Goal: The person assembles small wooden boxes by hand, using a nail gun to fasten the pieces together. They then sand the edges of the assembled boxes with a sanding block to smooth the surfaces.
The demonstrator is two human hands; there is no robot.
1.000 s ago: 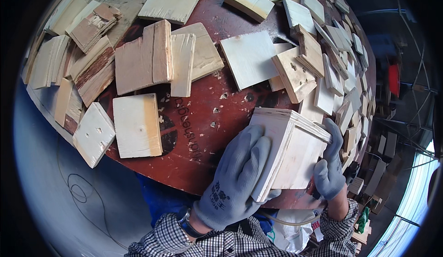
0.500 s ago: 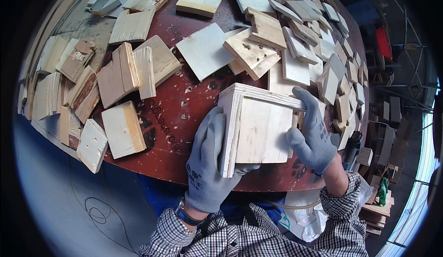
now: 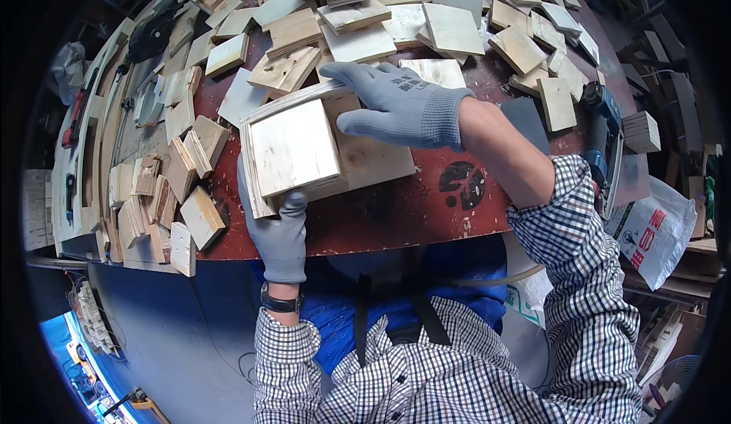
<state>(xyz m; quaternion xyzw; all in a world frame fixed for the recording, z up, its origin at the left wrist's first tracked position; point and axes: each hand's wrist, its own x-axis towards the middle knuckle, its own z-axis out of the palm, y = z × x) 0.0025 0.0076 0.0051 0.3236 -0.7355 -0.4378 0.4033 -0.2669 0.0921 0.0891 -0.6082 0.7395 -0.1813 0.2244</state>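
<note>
Both my hands wear grey work gloves and hold a plywood assembly (image 3: pixel 297 150) above the table's near edge. It has a pale square face with thin layered strips along its left and far sides. My left hand (image 3: pixel 278 230) grips the lower left corner, thumb on the near side and fingers mostly hidden behind the strip. From the right, my right hand (image 3: pixel 403 108) reaches across and pinches the far strip near its right end, fingers over the outside and thumb inside. A wider plywood board (image 3: pixel 377 167) shows beneath the square; whether it is joined to it I cannot tell.
Many loose plywood offcuts (image 3: pixel 453 30) cover the dark red table (image 3: pixel 426 215), with more piled at the left (image 3: pixel 202 217). A blue power tool (image 3: pixel 601 123) lies at the right edge, near a white printed bag (image 3: pixel 656 230). A black tool (image 3: pixel 154 32) sits far left.
The view has shifted, so more of the table shows. The plywood assembly is now further left and turned. My right hand has moved from its right side to its far strip.
</note>
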